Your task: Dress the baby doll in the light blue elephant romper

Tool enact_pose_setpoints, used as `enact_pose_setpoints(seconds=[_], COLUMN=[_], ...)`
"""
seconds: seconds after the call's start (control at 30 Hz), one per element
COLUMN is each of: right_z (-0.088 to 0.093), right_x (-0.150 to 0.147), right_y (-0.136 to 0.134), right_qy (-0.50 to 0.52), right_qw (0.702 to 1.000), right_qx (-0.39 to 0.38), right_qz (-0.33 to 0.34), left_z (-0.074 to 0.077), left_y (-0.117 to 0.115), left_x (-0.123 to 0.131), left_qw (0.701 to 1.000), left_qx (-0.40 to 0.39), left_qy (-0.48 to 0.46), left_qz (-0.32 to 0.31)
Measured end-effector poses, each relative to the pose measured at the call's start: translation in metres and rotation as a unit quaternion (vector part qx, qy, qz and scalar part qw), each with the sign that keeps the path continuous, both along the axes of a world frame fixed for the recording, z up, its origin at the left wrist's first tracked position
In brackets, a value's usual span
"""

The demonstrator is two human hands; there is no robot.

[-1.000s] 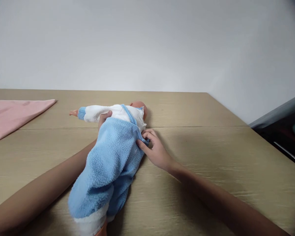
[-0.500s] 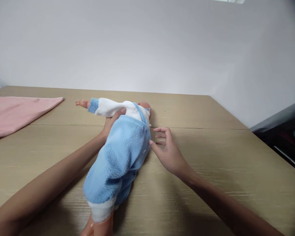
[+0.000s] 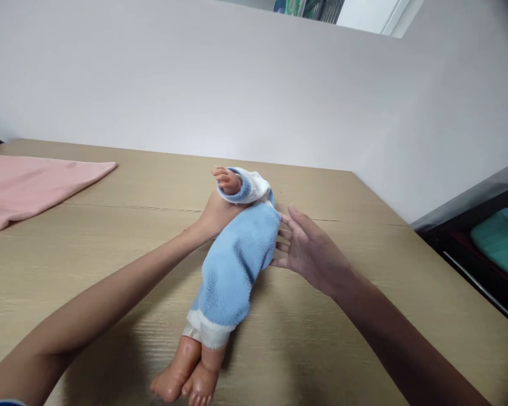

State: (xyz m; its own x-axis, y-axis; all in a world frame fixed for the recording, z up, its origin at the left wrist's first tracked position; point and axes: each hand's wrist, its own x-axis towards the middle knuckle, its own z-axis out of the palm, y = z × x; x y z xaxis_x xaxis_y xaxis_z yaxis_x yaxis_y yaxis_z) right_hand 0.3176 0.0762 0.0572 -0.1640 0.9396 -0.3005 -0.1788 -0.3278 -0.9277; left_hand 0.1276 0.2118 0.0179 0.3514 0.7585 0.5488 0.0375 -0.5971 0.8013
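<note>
A baby doll (image 3: 237,265) in blue fleece trousers and a white top with blue cuffs lies turned on its side on the table, bare feet toward me. Its head is hidden behind the body. My left hand (image 3: 220,217) grips the doll's upper body from the left, below the doll's bent arm; most of its fingers are out of sight. On the other side, my right hand (image 3: 307,245) has its fingers spread, their tips at the doll's blue-clothed side.
A pink cloth (image 3: 38,186) lies flat at the left of the wooden table (image 3: 122,248). A pale wall (image 3: 237,84) rises behind the table. Past the right edge is a dark piece of furniture (image 3: 440,237) with a green item (image 3: 502,242) on it.
The doll has rolled further onto its side and shifted right, its feet coming into view. Its arm now points toward me. My right hand has turned, fingers now spread against the doll.
</note>
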Motion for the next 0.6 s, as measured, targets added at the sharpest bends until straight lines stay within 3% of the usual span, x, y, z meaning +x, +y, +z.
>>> enact_pose_setpoints(seconds=[0.13,0.3,0.47,0.6], right_z=[0.009,0.008,-0.002,-0.015], right_x=[0.009,0.023,0.039,0.052], right_y=[0.001,-0.004,-0.007,-0.005], right_qy=[0.017,0.056,0.055,0.070], right_qw=[0.997,0.991,0.995,0.994], right_qx=[-0.066,-0.102,-0.077,-0.081], right_qz=[-0.035,-0.059,-0.026,-0.023], left_z=[0.004,0.009,0.005,-0.006], left_y=[0.005,-0.008,-0.033,-0.049], left_x=[0.009,0.005,-0.016,-0.037], left_qw=[0.995,0.986,0.984,0.983], left_qx=[0.085,0.157,0.156,0.133], left_qy=[0.060,0.061,0.079,0.124], left_qz=[0.004,-0.008,-0.016,0.029])
